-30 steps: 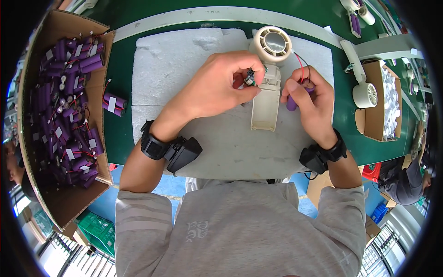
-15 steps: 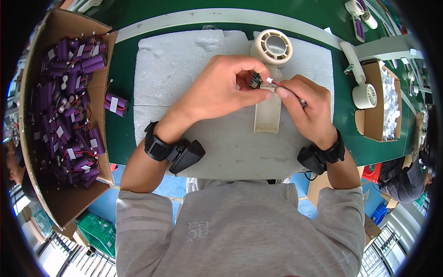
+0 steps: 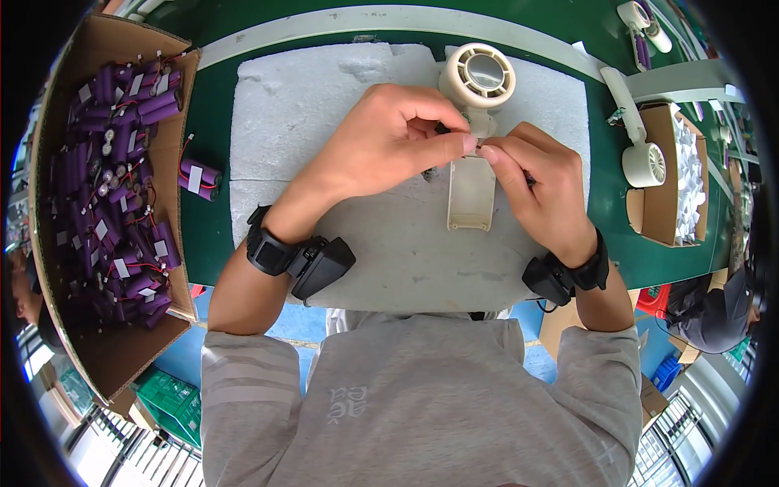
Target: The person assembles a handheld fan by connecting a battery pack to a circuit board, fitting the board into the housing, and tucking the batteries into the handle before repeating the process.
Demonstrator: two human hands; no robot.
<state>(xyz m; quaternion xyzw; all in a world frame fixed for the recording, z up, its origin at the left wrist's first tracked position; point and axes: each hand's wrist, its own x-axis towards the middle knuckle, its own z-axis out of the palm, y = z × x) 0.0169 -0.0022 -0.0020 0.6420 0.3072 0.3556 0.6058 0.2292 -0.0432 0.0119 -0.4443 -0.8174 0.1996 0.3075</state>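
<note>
On the white foam mat [image 3: 324, 122], the cream plastic handheld fan housing [image 3: 473, 162] lies with its long axis running away from the person, round head far. Left hand [image 3: 389, 146] and right hand [image 3: 540, 191] meet at its neck, fingertips pinched shut on a small part, too hidden to identify.
</note>
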